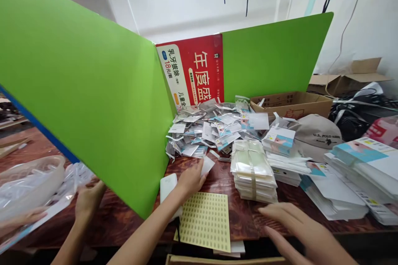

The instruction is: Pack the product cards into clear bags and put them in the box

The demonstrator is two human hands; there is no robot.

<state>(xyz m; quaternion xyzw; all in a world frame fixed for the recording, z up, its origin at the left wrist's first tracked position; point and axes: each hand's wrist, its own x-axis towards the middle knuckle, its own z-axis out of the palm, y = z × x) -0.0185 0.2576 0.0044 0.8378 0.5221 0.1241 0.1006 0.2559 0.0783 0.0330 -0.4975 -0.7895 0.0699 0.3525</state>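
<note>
My left hand [190, 181] reaches forward to the near edge of a heap of small packets [214, 128]. Its fingers are closed together on a small white packet [207, 165], which sticks out past the fingertips. My right hand [298, 227] hovers low over the table's front edge, blurred, with its fingers stretched out and nothing in them. It is just in front of a banded stack of clear sleeves [253, 169]. A yellow sticker sheet [205, 219] lies between my hands, and a white flat device [168, 186] lies beside my left wrist.
A green divider [93, 103] stands at my left. Beyond it a co-worker's hand [88, 198] rests near plastic bags [31, 182]. Stacks of printed cards [357, 169], a beige cap [317, 134] and an open cardboard box [292, 101] fill the right side.
</note>
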